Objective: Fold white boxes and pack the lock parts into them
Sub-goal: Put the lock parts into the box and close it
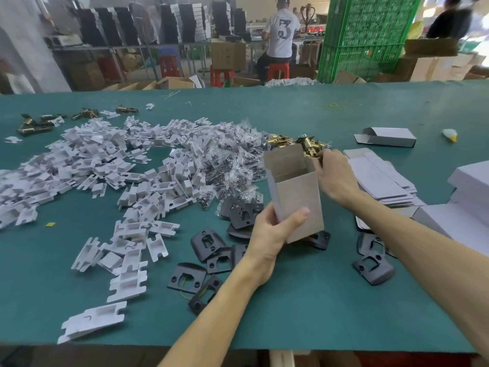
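As left hand (272,234) grips one box (296,197), right hand (334,176) pinches one latch (308,148)

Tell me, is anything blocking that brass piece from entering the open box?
Nothing visible. The right hand holds the brass latch at the open top of the white box; the left hand grips it lower down.

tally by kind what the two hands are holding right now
white box, top open, in left hand: 1
brass latch, in right hand: 1
total: 2
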A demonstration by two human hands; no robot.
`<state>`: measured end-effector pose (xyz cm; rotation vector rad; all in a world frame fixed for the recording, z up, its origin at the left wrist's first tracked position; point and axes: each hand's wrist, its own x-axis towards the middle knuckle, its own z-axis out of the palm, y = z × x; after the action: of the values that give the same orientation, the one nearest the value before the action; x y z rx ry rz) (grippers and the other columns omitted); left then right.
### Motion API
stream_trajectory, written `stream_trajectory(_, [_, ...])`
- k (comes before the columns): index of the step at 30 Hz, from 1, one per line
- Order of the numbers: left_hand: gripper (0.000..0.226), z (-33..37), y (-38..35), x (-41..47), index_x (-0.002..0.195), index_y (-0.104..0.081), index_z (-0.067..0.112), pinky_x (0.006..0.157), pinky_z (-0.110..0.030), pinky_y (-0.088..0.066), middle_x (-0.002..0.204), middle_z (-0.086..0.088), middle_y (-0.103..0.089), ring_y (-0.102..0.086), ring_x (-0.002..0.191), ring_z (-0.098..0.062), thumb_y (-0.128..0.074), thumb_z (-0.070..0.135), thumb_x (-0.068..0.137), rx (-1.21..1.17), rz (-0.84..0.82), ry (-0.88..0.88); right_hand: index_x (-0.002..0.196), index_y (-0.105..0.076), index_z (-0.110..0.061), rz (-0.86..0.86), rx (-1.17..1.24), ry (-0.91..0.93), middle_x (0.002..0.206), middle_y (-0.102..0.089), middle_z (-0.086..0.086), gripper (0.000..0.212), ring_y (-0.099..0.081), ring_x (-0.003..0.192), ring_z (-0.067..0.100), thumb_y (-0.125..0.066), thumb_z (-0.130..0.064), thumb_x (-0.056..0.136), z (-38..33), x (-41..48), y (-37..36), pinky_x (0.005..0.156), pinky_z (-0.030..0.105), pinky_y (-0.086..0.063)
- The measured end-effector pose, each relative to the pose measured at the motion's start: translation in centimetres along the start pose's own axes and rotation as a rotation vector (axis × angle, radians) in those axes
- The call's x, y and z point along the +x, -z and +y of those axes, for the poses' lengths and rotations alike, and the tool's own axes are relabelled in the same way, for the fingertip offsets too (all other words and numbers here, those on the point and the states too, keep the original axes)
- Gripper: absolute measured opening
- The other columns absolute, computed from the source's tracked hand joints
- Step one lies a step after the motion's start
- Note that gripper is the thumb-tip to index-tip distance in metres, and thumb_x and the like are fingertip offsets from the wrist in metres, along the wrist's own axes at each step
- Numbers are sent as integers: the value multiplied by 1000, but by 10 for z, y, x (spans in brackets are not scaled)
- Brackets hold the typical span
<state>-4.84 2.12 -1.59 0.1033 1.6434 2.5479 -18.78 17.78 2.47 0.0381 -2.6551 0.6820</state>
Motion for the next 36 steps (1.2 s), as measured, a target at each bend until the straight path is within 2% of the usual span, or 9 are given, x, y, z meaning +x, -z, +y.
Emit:
stream_trajectory(5, [24, -1, -1, -6, 101, -80, 33, 90, -31, -60, 111, -2, -79, -73, 105, -18, -84, 20, 80, 149, -87, -87, 101, -68, -3, 43, 277, -10, 94, -71, 14, 33, -62, 88, 32, -53, -32, 103, -8, -23, 43, 81, 43, -51])
stream_trajectory(9, [25, 0, -2, -10, 104, -80, 30, 84, -25, -57, 108, 3, -78, -73, 102, -13, -82, 18, 83, 194, -132, -118, 92, -68, -3, 137, 413, 31, 80, -69, 8, 34, -64, 72, 31, -57, -34, 102, -14, -44, 90, 74, 47, -55])
stream_trajectory(16, [54, 3, -6, -14, 118, -71, 18, 85, -28, -59, 115, -3, -78, -74, 106, -19, -88, 35, 70, 201, -125, -75, 101, -67, -6, 375, 458, 216, 75, -65, 5, 29, -61, 61, 29, -57, -34, 103, -33, -75, 168, 58, 42, -52])
stream_trajectory(20, [44, 2, -6, -14, 119, -72, 16, 91, -31, -59, 115, -7, -78, -73, 106, -19, -84, 20, 77, 266, -150, -93, 99, -67, -6, 246, 482, 317, 69, -63, -4, 23, -56, 49, 9, -60, -27, 102, -49, -91, 178, 49, 25, -47])
stream_trajectory(25, [47, 3, -5, -15, 122, -72, 13, 90, -31, -59, 117, -9, -77, -72, 108, -23, -84, 17, 77, 255, -183, -84, 97, -73, -6, 15, 278, 342, 69, -62, -10, 23, -56, 54, 3, -67, -28, 97, -57, -100, 163, 64, 38, -55])
stream_trajectory(27, [50, 2, -4, -14, 125, -71, 10, 89, -31, -59, 118, -11, -77, -72, 108, -24, -85, 16, 77, 246, -193, -74, 94, -73, -10, -37, 242, 342, 68, -64, -7, 21, -57, 54, 6, -68, -30, 96, -56, -102, 155, 64, 40, -55])
stream_trajectory(30, [51, 1, -4, -13, 126, -69, 8, 89, -31, -58, 119, -13, -76, -72, 108, -24, -84, 14, 77, 246, -208, -70, 93, -75, -10, -78, 178, 381, 74, -67, -1, 24, -62, 63, 15, -67, -32, 97, -57, -106, 146, 59, 28, -50])
stream_trajectory(33, [50, 1, -3, -13, 125, -69, 7, 90, -32, -58, 118, -12, -76, -72, 109, -24, -84, 11, 78, 241, -229, -62, 94, -79, -14, -136, 87, 426, 91, -62, 1, 23, -58, 78, 18, -67, -34, 96, -60, -108, 138, 66, 29, -44])
stream_trajectory(36, [44, 1, -3, -13, 122, -70, 8, 89, -30, -58, 116, -11, -77, -73, 107, -23, -84, 4, 80, 244, -260, -52, 92, -80, -19, -166, 5, 471, 92, -58, -2, 19, -53, 81, 17, -66, -33, 96, -65, -112, 132, 64, 26, -35])
